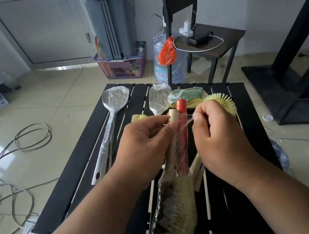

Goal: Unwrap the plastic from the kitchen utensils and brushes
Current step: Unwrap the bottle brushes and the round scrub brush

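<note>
The wrapped brush bundle [177,153] was gripped by the left hand [144,148]; plastic film [187,121] was pinched by the right hand [220,138], above a surface [253,131] where a wrapped ladle [110,123] and sponge [185,94] lay.

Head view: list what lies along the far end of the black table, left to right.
Wrapped metal spoon → wrapped slotted spatula → wrapped green sponge → round yellow brush head.

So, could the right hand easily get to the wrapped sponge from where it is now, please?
Probably yes. The sponge lies on the table just beyond the right hand, with nothing between them. But that hand is pinching plastic wrap off the brushes, so it must let go first.
</note>
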